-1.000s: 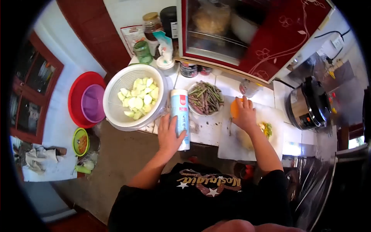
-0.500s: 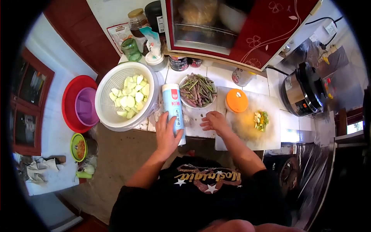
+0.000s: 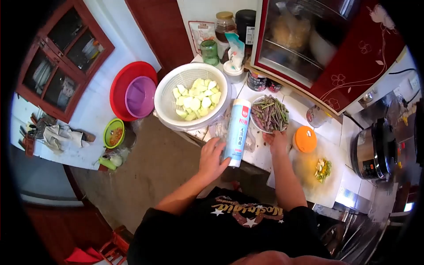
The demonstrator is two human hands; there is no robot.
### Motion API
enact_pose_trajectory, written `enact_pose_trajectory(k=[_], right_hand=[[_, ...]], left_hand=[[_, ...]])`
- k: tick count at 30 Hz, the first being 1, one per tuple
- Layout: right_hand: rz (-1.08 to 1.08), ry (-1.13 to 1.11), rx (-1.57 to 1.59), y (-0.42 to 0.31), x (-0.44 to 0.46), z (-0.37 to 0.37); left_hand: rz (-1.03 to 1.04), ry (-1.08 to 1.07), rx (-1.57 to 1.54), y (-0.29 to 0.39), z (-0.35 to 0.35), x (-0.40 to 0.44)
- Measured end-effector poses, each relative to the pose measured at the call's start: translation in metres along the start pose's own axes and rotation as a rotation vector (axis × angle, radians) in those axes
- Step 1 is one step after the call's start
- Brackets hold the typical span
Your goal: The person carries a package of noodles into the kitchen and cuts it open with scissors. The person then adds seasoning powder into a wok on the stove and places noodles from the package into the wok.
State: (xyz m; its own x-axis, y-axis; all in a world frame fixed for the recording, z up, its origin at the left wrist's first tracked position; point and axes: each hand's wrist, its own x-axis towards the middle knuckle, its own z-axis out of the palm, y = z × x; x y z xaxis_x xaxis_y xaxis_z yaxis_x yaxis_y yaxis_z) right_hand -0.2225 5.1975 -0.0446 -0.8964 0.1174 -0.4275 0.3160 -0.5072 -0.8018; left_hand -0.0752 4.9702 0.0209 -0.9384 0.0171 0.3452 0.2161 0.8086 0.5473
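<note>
My left hand (image 3: 213, 158) is at the lower left side of a blue-and-white packet of dried noodles (image 3: 239, 132), thumb and fingers apart, near or touching its edge. The packet's lower end overhangs the counter's front edge. At the near rim of a white plate (image 3: 257, 126), my right hand (image 3: 277, 143) has its fingers bent against the edge; their tips are partly hidden. Cut purple-green bean pieces (image 3: 270, 112) are heaped on that plate. Close to my right wrist, an orange-lidded container (image 3: 304, 139) stands on the cutting board (image 3: 304, 179).
A white colander (image 3: 164, 104) of pale cut vegetable pieces stands on the left. Chopped garlic and greens (image 3: 323, 170) lie on the board. A rice cooker (image 3: 373, 150) is at right, a red cabinet (image 3: 353, 66) behind. Red and purple basins (image 3: 118, 90) are beyond the colander.
My right hand has moved from above the counter to the plate's near rim. My left hand has slid back off the packet's face to its side. The view has turned left.
</note>
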Motion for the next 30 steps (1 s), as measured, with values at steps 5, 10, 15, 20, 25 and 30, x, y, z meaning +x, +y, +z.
enact_pose_trajectory(k=[5,10,15,20,25,30], right_hand=[[-0.047,0.041,0.055,-0.005,-0.005,0.001],[-0.102,0.029,0.054,-0.025,-0.026,0.007],[-0.105,0.002,-0.018,-0.036,-0.06,0.011],[-0.071,-0.009,-0.211,-0.054,-0.103,0.031],[-0.051,-0.108,-0.283,-0.068,-0.126,0.083],[0.161,-0.26,-0.272,-0.06,-0.117,0.162]], left_hand=[[-0.068,0.031,0.044,-0.014,-0.013,-0.013],[-0.044,0.091,-0.006,-0.02,-0.031,-0.001],[0.113,0.221,-0.121,-0.044,-0.068,0.031],[0.083,0.335,-0.158,-0.102,-0.123,0.07],[-0.147,0.341,-0.375,-0.18,-0.146,0.11],[-0.259,0.169,-0.742,-0.214,-0.157,0.16]])
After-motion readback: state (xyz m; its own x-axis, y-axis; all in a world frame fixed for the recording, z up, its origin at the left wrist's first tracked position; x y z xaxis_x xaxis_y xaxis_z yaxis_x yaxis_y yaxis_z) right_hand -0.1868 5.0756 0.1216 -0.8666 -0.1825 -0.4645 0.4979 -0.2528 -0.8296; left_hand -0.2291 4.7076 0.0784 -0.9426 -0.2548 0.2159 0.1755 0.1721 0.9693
